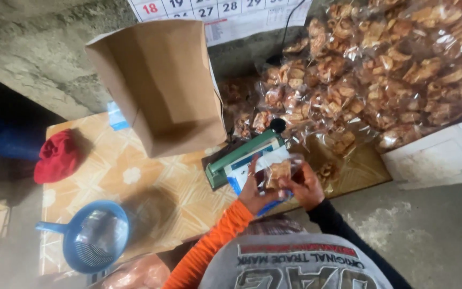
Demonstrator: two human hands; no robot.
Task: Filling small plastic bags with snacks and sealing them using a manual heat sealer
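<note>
Beside the green sealer (pixel 243 154), both hands (pixel 255 191) (pixel 307 187) pinch a crinkly clear snack packet (pixel 278 172).

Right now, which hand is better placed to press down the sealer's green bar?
Left, probably. The left hand sits right beside the sealer, while the right hand grips the snack bag on the far side.

A rough grey concrete wall (pixel 44 59) rises behind a low table (pixel 151 187) covered in an orange and cream tile-patterned sheet. A wall calendar (pixel 225 16) hangs above it. To the right lies bare grey concrete floor (pixel 434 235) and a white board (pixel 445 155). The left side falls into deep shadow, while soft daylight brightens the tabletop.
</note>
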